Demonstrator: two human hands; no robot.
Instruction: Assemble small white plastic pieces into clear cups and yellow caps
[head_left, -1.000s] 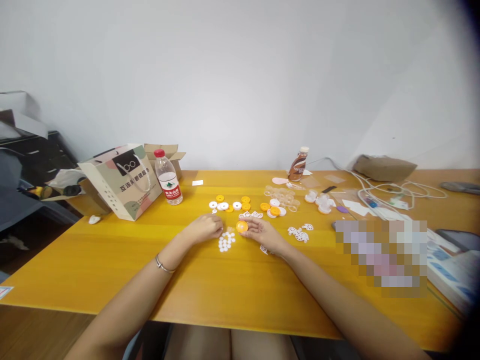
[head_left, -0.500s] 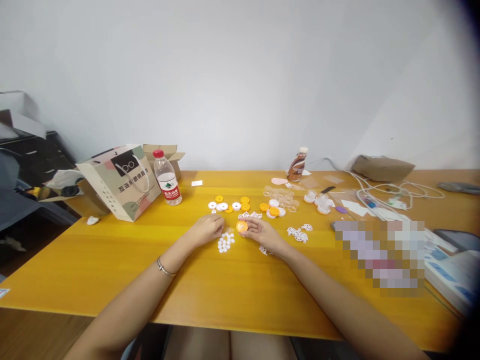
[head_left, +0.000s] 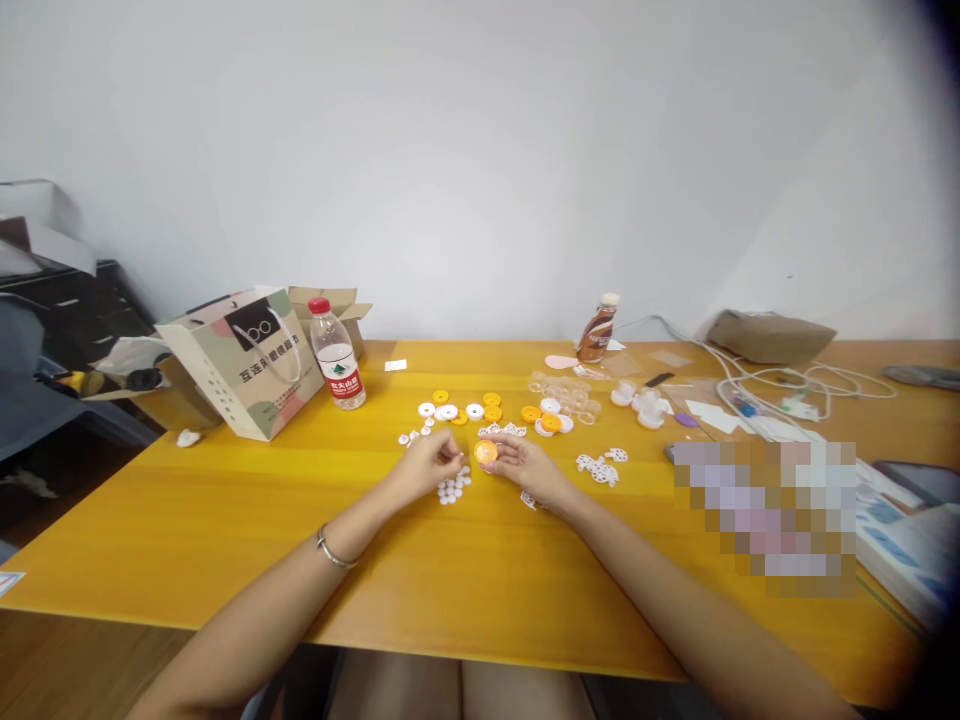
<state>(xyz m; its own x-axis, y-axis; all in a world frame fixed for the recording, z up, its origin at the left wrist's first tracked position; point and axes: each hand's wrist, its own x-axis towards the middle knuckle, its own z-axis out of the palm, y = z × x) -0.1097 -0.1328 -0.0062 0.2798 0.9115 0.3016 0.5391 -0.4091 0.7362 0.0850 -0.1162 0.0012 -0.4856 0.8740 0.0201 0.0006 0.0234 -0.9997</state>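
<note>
The right hand (head_left: 525, 465) pinches an orange disc (head_left: 485, 452) in its fingers; the left hand's (head_left: 427, 462) pressed-together fingers sit just beside it, above small white discs (head_left: 452, 487) on the worktop (head_left: 225, 520).

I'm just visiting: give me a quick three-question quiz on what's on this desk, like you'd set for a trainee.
1. True or false: the right hand holds an orange disc.
2. What lies on the table just under the left hand? A) a pile of small white discs B) a phone C) scissors
3. Fill in: the water bottle with the red cap stands beside the paper ____.

Key: 1 true; 2 A, the white discs; 3 bag.
</note>
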